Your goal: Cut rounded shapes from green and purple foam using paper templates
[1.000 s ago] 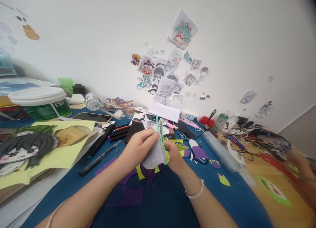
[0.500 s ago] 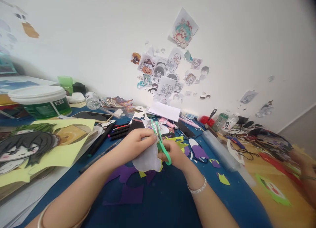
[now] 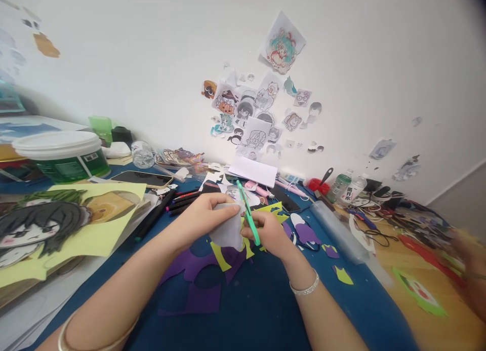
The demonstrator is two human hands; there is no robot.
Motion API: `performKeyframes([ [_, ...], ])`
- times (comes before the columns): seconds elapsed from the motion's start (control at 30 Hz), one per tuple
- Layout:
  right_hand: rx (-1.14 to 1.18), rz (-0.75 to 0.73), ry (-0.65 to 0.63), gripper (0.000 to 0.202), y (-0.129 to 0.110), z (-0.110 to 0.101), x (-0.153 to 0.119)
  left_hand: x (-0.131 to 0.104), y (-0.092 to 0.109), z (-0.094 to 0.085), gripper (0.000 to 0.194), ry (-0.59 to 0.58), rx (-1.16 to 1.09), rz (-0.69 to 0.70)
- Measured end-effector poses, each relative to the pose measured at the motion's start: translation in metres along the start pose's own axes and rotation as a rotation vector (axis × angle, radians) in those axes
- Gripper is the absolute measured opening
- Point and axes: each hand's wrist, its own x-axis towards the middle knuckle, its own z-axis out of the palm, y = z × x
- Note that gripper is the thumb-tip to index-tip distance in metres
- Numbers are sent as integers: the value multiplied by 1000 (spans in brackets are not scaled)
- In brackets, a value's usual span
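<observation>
My left hand [image 3: 207, 214] pinches a whitish paper piece [image 3: 228, 232] by its upper edge, thumb on top. Green-handled scissors [image 3: 251, 224] are in my right hand [image 3: 268, 232], their blades pointing up and away beside the paper's right edge. The blades look nearly closed. Yellow paper strips [image 3: 221, 257] show just below and right of the white piece. Under them on the blue tabletop lies a purple sheet [image 3: 203, 298] with rounded cut-outs.
Black pens [image 3: 184, 204], a phone [image 3: 142, 179] and a green-labelled tub [image 3: 64, 156] stand left. Yellow sheets with drawings [image 3: 110, 229] lie nearer. A clear roll [image 3: 339, 232], bottles [image 3: 355, 189] and purple scraps [image 3: 307, 233] are right. A blurred person's arm [image 3: 471, 270] shows far right.
The scissors have turned and their blades have come closer together. The white piece has shifted up and tilted, and more yellow paper shows below it.
</observation>
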Motion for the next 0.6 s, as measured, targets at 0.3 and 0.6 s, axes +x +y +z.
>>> performKeyframes([
  [0.3, 36, -34, -149, 39, 1, -4, 0, 4, -9, -1, 25, 83, 139, 106],
  [0.6, 15, -19, -187, 43, -1, -5, -1, 1, -3, -2, 24, 57, 194, 121],
])
